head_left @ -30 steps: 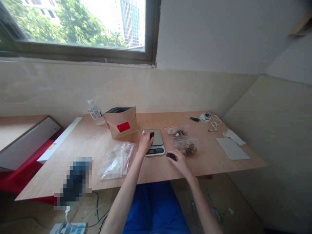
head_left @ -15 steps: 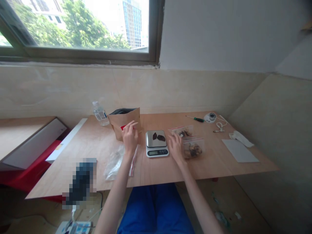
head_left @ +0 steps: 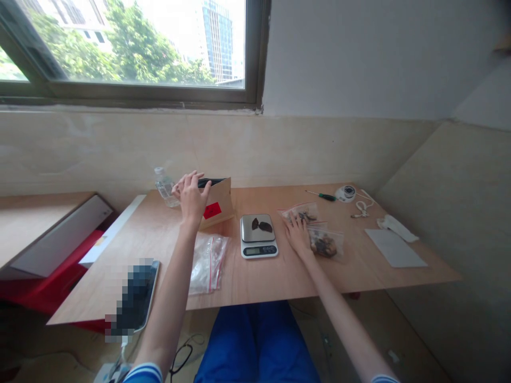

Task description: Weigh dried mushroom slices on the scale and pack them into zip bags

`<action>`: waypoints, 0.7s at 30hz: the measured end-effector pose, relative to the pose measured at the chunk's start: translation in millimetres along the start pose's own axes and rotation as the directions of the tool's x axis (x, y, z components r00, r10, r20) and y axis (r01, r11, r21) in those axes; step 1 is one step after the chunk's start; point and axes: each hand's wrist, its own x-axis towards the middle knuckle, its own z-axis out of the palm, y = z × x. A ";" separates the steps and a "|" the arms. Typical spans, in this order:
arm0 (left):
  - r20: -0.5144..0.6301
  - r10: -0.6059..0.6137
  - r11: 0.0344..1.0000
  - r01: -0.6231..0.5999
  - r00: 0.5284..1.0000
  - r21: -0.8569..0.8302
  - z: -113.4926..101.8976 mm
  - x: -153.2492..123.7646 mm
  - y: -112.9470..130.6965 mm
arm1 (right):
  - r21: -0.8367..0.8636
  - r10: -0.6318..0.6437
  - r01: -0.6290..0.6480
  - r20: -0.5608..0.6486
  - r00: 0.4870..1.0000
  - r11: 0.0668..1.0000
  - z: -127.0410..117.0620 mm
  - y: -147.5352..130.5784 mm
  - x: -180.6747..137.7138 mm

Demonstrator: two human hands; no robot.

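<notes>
My left hand (head_left: 192, 198) is raised at the left side of a brown paper pouch (head_left: 223, 198) with a red label, its fingers apart and covering part of the pouch's open top. My right hand (head_left: 297, 235) lies with spread fingers at the left edges of two clear zip bags. The farther zip bag (head_left: 307, 214) holds small dark pieces, and the nearer zip bag (head_left: 325, 244) holds brown dried pieces. Between my hands stands a kitchen scale (head_left: 259, 250), with two dark dried pieces (head_left: 262, 226) on its metal plate. Its reading is too small to make out.
Flat clear zip bags (head_left: 209, 266) lie left of the scale. A water bottle (head_left: 160, 183) stands behind my left hand. The phone (head_left: 139, 298) is at the front left. To the right are a screwdriver (head_left: 326, 197), a dome camera (head_left: 345, 193) and a white sheet (head_left: 393, 249).
My left hand has moved up and left from the pouch's front to its top, uncovering the red label. My right hand has shifted right, and the nearer filled zip bag has moved right.
</notes>
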 end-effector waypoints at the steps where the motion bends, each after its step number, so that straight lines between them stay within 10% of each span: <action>1: 0.015 -0.013 1.000 0.013 1.000 -0.003 0.9 -0.9 -1.5 | -0.003 0.001 -0.001 0.007 1.000 1.000 -0.2 3.9 -0.7; 9: 0.081 -0.135 0.991 0.135 0.988 0.003 -17.0 -4.4 -1.2 | 0.103 0.043 -0.048 0.049 0.998 0.993 -25.2 10.5 10.3; 14: 0.272 -0.141 0.976 0.180 0.952 -0.121 -41.3 -21.2 -1.7 | 0.530 -0.204 0.243 -0.132 0.970 0.813 -98.2 -72.1 28.5; 18: 0.343 -0.128 0.940 0.224 0.931 -0.257 -56.1 -44.4 -3.5 | 0.626 -0.502 0.520 -0.228 0.834 0.581 -135.9 -152.5 30.8; 21: 0.327 -0.147 0.925 0.247 0.933 -0.289 -59.0 -58.0 -6.2 | 0.529 -0.593 0.540 -0.083 0.801 0.655 -140.2 -187.1 29.9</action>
